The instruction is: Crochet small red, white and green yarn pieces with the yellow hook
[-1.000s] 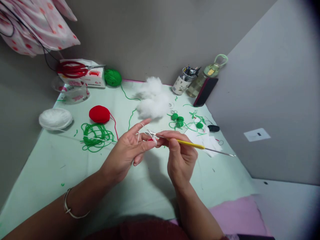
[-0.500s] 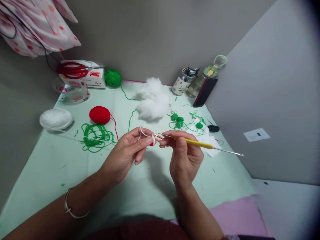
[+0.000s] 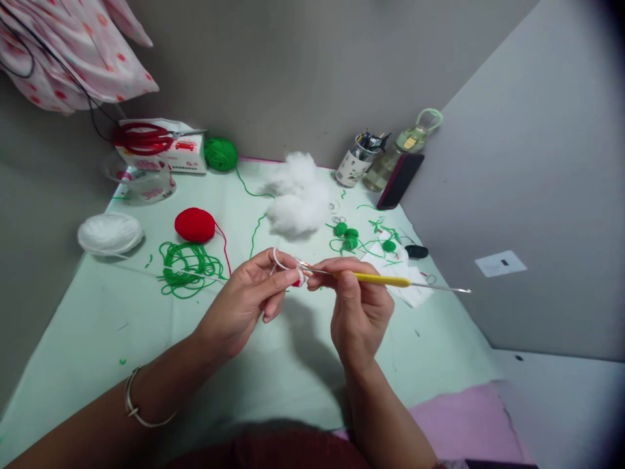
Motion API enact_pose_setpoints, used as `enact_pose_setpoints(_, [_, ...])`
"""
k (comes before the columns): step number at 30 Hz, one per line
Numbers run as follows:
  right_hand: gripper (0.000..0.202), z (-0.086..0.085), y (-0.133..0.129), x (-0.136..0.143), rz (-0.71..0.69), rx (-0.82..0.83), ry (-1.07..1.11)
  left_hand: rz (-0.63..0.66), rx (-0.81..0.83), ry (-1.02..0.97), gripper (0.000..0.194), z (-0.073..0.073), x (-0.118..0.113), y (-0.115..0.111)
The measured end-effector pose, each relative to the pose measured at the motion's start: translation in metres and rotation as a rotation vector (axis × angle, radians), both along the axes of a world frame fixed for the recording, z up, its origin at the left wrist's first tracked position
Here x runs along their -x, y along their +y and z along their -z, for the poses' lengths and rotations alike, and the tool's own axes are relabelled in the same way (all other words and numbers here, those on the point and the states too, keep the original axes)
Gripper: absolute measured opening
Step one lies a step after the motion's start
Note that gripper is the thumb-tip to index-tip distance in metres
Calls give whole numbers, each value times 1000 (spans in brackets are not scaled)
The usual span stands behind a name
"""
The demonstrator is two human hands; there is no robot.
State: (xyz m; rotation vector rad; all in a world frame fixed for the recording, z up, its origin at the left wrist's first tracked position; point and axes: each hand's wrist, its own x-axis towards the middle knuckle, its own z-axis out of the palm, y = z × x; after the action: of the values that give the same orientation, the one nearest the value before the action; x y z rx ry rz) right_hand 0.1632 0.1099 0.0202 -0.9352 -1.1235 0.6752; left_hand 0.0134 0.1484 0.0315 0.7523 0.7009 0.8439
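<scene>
My left hand [image 3: 256, 286] pinches a small red-and-white crochet piece [image 3: 299, 279] between thumb and fingers. White yarn [image 3: 276, 259] loops over its index finger and trails left to the white yarn ball [image 3: 110, 233]. Closed around the yellow handle of a crochet hook [image 3: 381, 279] is my right hand [image 3: 361, 306]. The hook's left tip meets the top of the crochet piece; its exact place in the stitches is too small to tell. The other metal end points right. Beyond the hands lie a red yarn ball [image 3: 194, 225] and tangled green yarn [image 3: 188, 268].
White stuffing [image 3: 297, 195] sits at the back middle, beside a green yarn ball [image 3: 221, 154]. Scissors [image 3: 146, 138] rest on a box at the left. Small green crocheted balls [image 3: 350, 238], a pen cup [image 3: 356, 163], a bottle [image 3: 390, 159] and a phone [image 3: 400, 181] stand or lie at the right.
My right hand has shifted slightly left, and the hook has moved left with it, its right end swinging up a little. My left hand stays nearly still.
</scene>
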Motion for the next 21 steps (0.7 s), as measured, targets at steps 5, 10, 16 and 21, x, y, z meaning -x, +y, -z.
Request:
enact_pose_setpoints(5, [21, -2, -2, 0, 17, -30, -92, -17, -51, 33, 13, 2, 2, -1])
enact_pose_setpoints(10, [23, -2, -3, -1, 43, -105, -217, -67, -122, 133, 11, 3, 2, -3])
enact_pose_setpoints(16, [24, 0, -2, 1, 100, -206, -318, -68, -103, 108, 12, 2, 0, -4])
enact_pose_setpoints(21, [22, 0, -1, 3, 133, -197, -285, -50, -63, 95, 22, 1, 1, -4])
